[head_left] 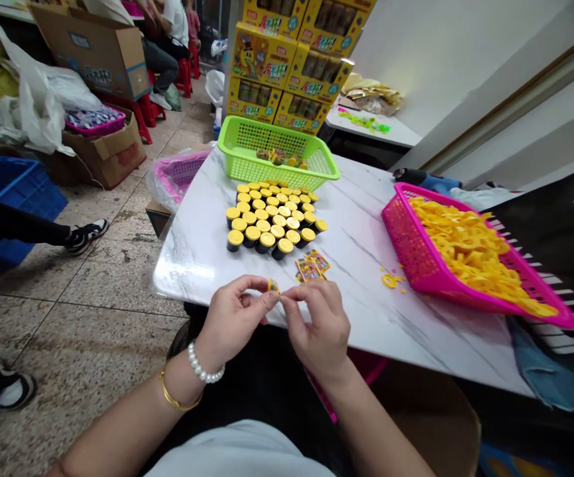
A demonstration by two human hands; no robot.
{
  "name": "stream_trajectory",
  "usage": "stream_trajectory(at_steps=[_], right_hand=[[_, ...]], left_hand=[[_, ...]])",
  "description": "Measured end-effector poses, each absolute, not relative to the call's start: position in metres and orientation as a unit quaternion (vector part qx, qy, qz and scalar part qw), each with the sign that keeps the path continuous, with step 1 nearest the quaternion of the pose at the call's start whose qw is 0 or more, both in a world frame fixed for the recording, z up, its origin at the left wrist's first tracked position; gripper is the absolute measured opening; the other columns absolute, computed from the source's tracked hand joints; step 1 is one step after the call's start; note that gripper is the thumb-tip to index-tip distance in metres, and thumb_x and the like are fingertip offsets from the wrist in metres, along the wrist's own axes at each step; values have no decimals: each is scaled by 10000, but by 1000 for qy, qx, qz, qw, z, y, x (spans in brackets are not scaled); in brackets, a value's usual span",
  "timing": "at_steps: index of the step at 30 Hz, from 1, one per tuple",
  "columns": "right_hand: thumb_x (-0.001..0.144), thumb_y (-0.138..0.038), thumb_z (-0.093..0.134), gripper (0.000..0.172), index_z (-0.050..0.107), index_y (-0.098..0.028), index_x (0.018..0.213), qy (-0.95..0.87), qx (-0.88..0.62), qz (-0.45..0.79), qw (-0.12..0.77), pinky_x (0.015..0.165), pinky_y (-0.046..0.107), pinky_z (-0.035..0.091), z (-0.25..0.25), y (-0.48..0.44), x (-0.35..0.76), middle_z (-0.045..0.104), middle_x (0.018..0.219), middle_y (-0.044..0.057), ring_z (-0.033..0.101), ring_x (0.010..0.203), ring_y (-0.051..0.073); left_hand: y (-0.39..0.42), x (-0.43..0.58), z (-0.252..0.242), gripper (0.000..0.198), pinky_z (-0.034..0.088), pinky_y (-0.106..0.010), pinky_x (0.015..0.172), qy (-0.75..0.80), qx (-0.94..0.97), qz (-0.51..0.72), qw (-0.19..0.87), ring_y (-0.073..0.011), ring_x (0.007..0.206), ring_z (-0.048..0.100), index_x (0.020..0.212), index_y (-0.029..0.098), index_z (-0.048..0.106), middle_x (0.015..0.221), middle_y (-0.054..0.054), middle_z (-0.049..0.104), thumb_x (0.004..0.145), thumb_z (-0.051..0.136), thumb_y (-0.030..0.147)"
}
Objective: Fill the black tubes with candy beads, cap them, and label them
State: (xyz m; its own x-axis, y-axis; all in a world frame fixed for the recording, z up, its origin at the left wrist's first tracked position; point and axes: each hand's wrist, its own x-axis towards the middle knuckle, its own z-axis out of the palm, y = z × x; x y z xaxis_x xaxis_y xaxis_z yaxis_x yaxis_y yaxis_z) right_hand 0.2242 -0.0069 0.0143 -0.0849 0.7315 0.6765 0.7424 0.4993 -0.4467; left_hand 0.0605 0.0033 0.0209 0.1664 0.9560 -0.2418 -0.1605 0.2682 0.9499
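My left hand (234, 318), with a pearl bracelet and a gold bangle at the wrist, pinches a small yellow and blue printed piece (272, 285). My right hand (319, 324) is closed in a pinch against the piece's near edge; whether paper or plastic, I cannot tell. Just beyond my fingers, a few colourful printed cards or stickers (311, 266) lie in a loose pile on the white marbled table (366, 265). Behind them, several small black tubs with yellow lids (272, 215) stand upright in a close group.
A green basket (277, 175) with a few tubs stands at the back, before stacked yellow boxes (287, 73). To the right, a pink basket (406, 248) is heaped with yellow plastic parts (460, 245); yellow scraps (390, 281) lie beside it. A person's shoe (87, 236) is on the floor, left.
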Motion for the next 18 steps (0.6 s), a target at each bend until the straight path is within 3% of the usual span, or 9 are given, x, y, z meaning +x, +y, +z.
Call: stream_trajectory(at_steps=[1,4,7,11,18], right_hand=[[886,-229,651,38,629,-225,916,-719,-507,41,474,762,359,497,15,-12,218,637,843,42,589,813,192],[896,-381,651,279,609,-194,1099,-615,-545,276,499,647,300,522,14,-17,208,662,911,55,618,738,157],[920,-500,591,346,621,-155,920,-533,-548,478,433,470,223,423,13,-14,205,634,642,6,526,496,103],[929,-517,574,435,516,-181,660,-524,-577,406,477,421,199,354,13,-12,196,492,446,-48,415,397,74],[956,-393,579,345,583,-181,683,-577,-583,268,505,455,209,393,6,-17,187,519,471,-48,463,415,82]], left_hand=[[4,59,20,338,363,-176,441,477,422,443,631,-77,466,507,888,132,695,561,22,590,761,745,441],[4,54,18,262,370,-180,453,487,435,445,612,-72,458,480,786,133,713,529,23,568,780,720,395],[1,51,18,268,356,-186,423,490,446,426,617,-67,431,442,786,131,726,540,16,581,787,709,399],[-11,51,19,275,391,-188,446,517,434,481,560,-72,481,472,936,148,723,672,-4,639,822,696,397],[-25,48,18,218,451,-212,520,529,477,527,463,-103,573,545,866,181,743,739,-32,668,889,646,375]])
